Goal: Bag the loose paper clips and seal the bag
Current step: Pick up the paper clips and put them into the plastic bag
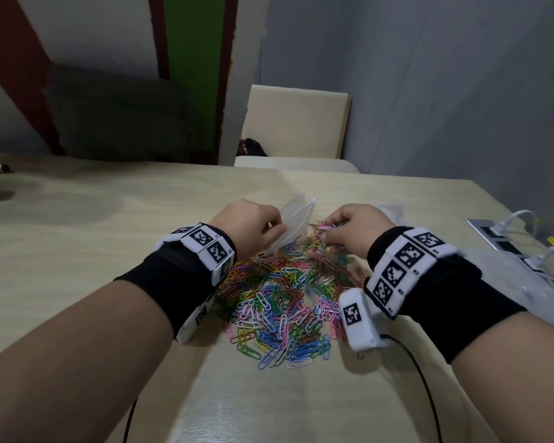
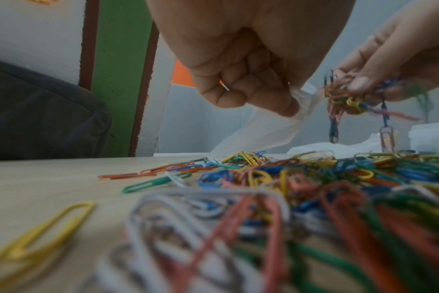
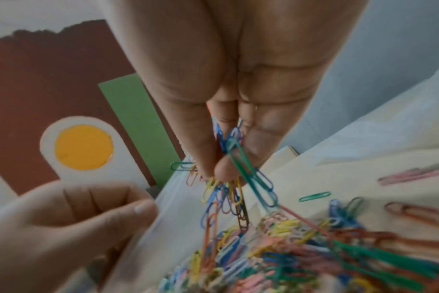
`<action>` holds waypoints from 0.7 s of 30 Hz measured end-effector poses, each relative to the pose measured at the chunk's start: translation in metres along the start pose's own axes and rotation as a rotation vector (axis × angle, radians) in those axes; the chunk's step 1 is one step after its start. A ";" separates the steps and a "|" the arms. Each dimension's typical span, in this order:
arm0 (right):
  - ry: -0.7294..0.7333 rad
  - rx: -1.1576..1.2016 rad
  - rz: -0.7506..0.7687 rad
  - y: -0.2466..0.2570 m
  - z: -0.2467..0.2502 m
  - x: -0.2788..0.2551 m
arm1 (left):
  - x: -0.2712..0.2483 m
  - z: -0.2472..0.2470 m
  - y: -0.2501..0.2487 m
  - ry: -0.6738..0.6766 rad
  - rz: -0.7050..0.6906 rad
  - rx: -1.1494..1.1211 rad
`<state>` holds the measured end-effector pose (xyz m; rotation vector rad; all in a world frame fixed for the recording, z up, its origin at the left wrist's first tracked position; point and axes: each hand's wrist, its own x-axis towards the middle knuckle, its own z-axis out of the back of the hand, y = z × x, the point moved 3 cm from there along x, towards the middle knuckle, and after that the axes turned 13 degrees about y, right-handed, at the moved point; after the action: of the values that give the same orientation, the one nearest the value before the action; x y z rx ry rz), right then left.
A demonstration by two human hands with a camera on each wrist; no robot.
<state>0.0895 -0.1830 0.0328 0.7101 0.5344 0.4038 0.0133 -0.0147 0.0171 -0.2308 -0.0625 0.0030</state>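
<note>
A heap of coloured paper clips (image 1: 282,295) lies on the pale wooden table (image 1: 77,225) between my forearms. My left hand (image 1: 253,225) pinches the edge of a small clear plastic bag (image 1: 291,222), held tilted above the far side of the heap; the bag (image 2: 261,130) hangs from the curled fingers (image 2: 241,83). My right hand (image 1: 349,231) pinches a bunch of clips (image 3: 228,186) just right of the bag, and several linked clips dangle from the bunch (image 2: 351,99) toward the heap (image 3: 288,247).
Crumpled clear plastic (image 1: 390,207) lies behind my right hand. A power strip (image 1: 506,238) with white plugs sits at the table's right edge. A cream chair (image 1: 298,123) stands beyond the far edge. Black cables (image 1: 426,388) run across the near table.
</note>
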 end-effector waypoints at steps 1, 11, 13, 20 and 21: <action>0.031 0.136 0.004 0.002 -0.002 0.001 | 0.000 0.000 0.000 -0.001 0.002 0.004; 0.183 0.844 0.031 0.021 -0.032 0.001 | 0.001 -0.002 -0.001 -0.012 -0.042 0.070; 0.164 0.883 0.012 0.019 -0.034 0.003 | 0.001 -0.003 -0.001 -0.016 -0.063 0.053; 0.191 0.995 -0.028 0.014 -0.040 0.008 | 0.000 -0.001 -0.003 -0.019 -0.094 -0.052; 0.211 0.984 -0.022 0.014 -0.040 0.008 | 0.000 -0.001 -0.004 -0.017 -0.100 -0.069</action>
<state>0.0697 -0.1491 0.0146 1.6137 0.9526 0.1725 0.0134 -0.0187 0.0172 -0.2963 -0.0916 -0.0968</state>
